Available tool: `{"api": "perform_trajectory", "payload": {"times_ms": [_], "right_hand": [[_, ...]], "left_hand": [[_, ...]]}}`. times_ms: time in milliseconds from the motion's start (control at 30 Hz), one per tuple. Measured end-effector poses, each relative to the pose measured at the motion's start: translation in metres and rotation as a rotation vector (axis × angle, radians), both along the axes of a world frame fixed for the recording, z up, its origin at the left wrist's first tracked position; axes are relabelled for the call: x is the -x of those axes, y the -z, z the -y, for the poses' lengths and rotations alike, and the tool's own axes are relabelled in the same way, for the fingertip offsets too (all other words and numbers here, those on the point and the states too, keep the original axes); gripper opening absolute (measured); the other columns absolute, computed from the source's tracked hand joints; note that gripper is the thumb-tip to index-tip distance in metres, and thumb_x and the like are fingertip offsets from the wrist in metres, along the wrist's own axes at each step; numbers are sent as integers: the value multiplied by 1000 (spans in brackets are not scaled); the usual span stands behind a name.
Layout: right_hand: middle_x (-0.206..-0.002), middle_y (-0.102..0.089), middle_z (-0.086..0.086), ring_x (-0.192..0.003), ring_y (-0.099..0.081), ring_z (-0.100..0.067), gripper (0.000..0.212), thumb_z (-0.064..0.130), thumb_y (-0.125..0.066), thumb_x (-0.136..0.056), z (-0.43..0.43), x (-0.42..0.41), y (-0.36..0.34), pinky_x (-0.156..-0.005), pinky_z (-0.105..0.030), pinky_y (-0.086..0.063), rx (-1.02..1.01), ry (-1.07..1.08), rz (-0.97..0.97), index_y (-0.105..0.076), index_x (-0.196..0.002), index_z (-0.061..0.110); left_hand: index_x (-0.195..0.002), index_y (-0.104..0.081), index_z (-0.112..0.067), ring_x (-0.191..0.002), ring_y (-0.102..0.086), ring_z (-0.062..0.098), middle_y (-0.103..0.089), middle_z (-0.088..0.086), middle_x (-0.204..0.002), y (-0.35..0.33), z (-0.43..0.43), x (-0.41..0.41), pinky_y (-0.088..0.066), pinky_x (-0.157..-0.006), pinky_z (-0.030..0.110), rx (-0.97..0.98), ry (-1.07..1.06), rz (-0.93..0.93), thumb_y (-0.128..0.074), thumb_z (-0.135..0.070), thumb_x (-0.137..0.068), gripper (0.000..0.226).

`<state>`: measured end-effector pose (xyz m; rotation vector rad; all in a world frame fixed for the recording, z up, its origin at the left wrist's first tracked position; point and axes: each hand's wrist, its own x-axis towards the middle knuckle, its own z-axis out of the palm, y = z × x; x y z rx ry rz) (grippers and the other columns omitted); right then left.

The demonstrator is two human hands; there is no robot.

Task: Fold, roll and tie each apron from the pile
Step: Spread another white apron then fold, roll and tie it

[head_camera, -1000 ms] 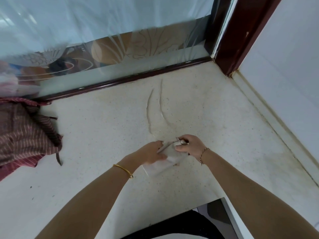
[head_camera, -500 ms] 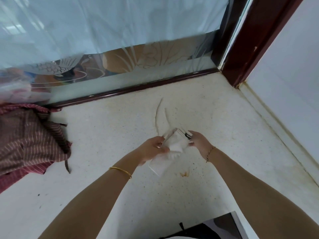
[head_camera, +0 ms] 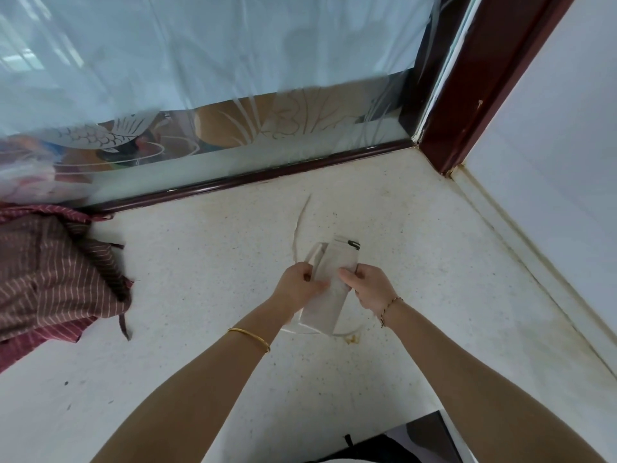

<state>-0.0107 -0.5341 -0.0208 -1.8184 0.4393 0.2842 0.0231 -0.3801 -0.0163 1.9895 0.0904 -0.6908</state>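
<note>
A moment ago the pale apron (head_camera: 329, 289) lay low and slanted under the two hands, and now it has been lifted and turned, so it stands up more between them. The long tie (head_camera: 300, 225) that lay in two curved lines on the counter (head_camera: 200, 269) now shows as one thin line running away from the bundle toward the glass wall (head_camera: 233, 78). The bundle is long and narrow. Its long side runs from near the person out toward the glass, with the far end tipped a little to the right. That far end has a small dark clip or tag on it (too small to tell which). The near end hangs low, close above the counter, and a thin loop of tie curves under it. The cloth is a soft grey-white, folded into a flat, tight strip with neat straight edges. The left hand (head_camera: 297, 285) has its fingers curled round the left side of the bundle and grips it. The right hand (head_camera: 369, 285) pinches the right edge with thumb and fingers. Far off to the left, a heap of red striped aprons (head_camera: 50, 272) lies on the same counter, by the glass.
</note>
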Motion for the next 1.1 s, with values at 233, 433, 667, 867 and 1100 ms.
{"api": "perform_trajectory", "payload": {"times_ms": [233,433,667,867,1100], "right_hand": [[-41,-34,10,-32,-25,0,27,14,-59,-93,10,0,-21,-34,-13,-21,-122,-1,3,-52,-67,8],[-45,-28,10,-36,-19,-3,13,17,-58,-94,17,-2,-27,-36,-16,-17,-238,-34,5,-55,-97,5],[-32,-40,17,-29,-37,2,27,8,-55,-94,21,2,-38,-35,-9,-28,-127,55,102,-52,-67,10],[-53,-40,5,-40,-33,-1,29,17,-61,-91,18,1,-25,-43,-14,-25,-27,132,155,-51,-65,10],[-61,-41,-3,-58,-34,-14,29,18,-62,-89,12,0,-19,-54,-25,-28,21,213,197,-49,-64,9]], "left_hand": [[-126,-45,-9,-125,-37,25,-37,8,-132,-15,-7,-10,-33,-107,37,-148,-161,421,-56,-28,-93,40],[-117,-55,-10,-90,-57,14,-62,1,-100,-26,-1,-17,-45,-73,21,-72,-35,367,-43,-22,-100,25],[-92,-57,-13,-61,-50,8,-61,-4,-75,-31,4,-10,-39,-54,18,-108,-114,416,-46,-18,-98,14],[-96,-58,-8,-55,-47,8,-64,-4,-72,-37,7,-1,-37,-51,18,-81,-71,322,-43,-14,-98,16],[-95,-48,-4,-49,-59,16,-69,11,-75,-49,22,14,-49,-47,25,186,-151,83,-42,-9,-99,9]]}}
